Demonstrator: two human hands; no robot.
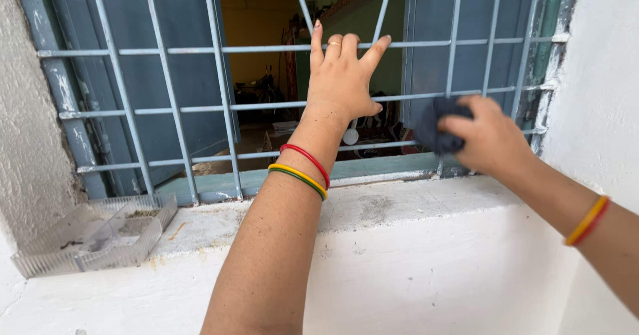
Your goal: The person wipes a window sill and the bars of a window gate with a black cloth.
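While the left hand (341, 75) braces spread on the grille (226, 105), the right hand (489, 138), clamped on the dark cloth (436, 125), should press firmly along bars toward 3 o'clock.

The window grille (226, 48) is metal, coated in pale blue-grey paint with a dull sheen, chipped and patchy on the left upright. The cloth (436, 125) in the right hand (492, 142) is dark, soft and matt, bunched into a wad. The sill (399, 208) and the wall below are whitewashed plaster, chalky and rough, stained with grey smudges. At the near left lies a clear plastic tray (100, 235), ribbed, cloudy and dusty. The bangles (303, 168) on the left wrist are glossy, smooth plastic.
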